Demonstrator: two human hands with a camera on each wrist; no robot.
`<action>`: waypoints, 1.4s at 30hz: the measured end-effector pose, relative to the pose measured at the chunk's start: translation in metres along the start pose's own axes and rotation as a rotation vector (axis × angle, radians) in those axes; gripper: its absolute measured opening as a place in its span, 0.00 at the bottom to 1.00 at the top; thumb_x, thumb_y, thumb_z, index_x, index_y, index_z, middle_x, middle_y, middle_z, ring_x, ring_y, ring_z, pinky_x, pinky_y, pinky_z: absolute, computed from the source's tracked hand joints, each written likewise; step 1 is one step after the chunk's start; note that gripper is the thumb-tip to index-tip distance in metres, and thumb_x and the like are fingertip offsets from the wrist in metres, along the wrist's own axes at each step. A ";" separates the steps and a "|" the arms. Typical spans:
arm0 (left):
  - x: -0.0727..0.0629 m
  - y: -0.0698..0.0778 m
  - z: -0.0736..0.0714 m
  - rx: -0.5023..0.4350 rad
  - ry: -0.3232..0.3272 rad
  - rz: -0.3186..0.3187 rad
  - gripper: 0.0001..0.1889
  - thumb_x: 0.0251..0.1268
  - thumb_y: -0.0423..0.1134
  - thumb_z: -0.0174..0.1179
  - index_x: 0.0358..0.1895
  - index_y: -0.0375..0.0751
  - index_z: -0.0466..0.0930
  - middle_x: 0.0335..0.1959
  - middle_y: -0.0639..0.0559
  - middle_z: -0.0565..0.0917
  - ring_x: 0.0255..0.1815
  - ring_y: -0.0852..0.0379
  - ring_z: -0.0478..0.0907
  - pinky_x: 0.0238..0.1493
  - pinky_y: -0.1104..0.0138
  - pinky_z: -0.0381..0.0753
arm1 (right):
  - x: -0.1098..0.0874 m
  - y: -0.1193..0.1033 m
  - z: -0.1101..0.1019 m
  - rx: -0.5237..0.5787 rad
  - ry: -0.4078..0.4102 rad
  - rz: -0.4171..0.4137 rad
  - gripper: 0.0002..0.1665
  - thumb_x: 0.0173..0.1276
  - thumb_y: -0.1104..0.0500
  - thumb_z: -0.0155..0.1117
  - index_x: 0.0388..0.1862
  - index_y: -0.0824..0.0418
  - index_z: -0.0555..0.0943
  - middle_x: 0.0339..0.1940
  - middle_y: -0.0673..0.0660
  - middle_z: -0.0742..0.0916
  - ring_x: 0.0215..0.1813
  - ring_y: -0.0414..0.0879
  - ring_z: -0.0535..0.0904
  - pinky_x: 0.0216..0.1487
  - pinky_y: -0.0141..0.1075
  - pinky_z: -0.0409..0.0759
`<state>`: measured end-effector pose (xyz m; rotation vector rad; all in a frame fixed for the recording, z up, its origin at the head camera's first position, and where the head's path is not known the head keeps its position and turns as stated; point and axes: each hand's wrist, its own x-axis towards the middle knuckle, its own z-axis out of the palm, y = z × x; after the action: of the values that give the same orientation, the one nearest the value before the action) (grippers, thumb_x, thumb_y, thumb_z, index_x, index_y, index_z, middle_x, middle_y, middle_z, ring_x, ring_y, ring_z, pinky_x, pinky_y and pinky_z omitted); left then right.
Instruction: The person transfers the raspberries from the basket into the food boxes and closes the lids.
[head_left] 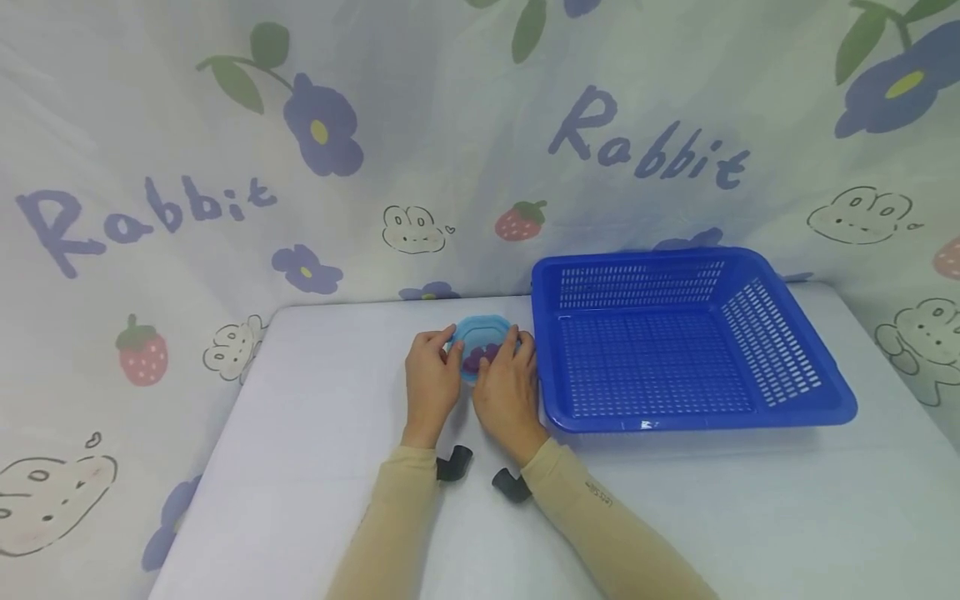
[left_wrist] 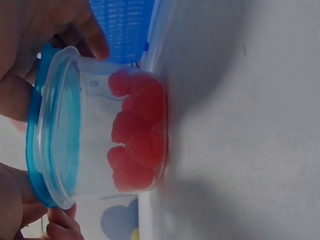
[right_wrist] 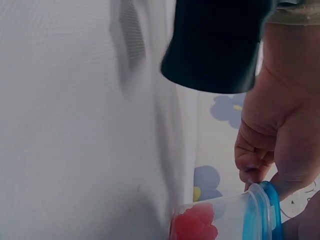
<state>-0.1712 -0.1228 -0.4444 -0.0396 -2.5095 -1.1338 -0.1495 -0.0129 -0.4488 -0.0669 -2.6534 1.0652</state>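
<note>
A small clear plastic food container (left_wrist: 97, 135) with a light-blue lid (head_left: 483, 323) stands on the white table, left of the blue basket. Several red, raspberry-like pieces (left_wrist: 140, 130) lie in its bottom. The lid sits on the container's rim. My left hand (head_left: 433, 379) holds the lid's left edge, its thumb on top and fingers (left_wrist: 65, 222) curled at the rim. On the opposite side my right hand (head_left: 510, 392) grips the edge, a finger (left_wrist: 92, 32) reaching down beside the clear wall. Parts of both hands are hidden in the wrist views.
A large blue plastic basket (head_left: 795, 325) with perforated walls stands close to my right hand. Behind the white table (head_left: 322, 400) hangs a patterned cloth (head_left: 450, 125). A dark camera mount (head_left: 455, 463) sticks out at each wrist.
</note>
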 end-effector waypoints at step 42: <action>0.004 -0.006 -0.003 0.217 -0.244 0.225 0.21 0.76 0.34 0.53 0.69 0.32 0.72 0.71 0.45 0.73 0.68 0.41 0.72 0.69 0.51 0.69 | 0.007 0.017 0.006 -0.068 0.020 -0.219 0.35 0.75 0.61 0.55 0.72 0.80 0.58 0.71 0.75 0.66 0.74 0.67 0.61 0.76 0.55 0.58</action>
<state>-0.1747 -0.1292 -0.4460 -0.4130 -2.7412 -0.8043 -0.1592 -0.0033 -0.4626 0.1944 -2.6060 0.8986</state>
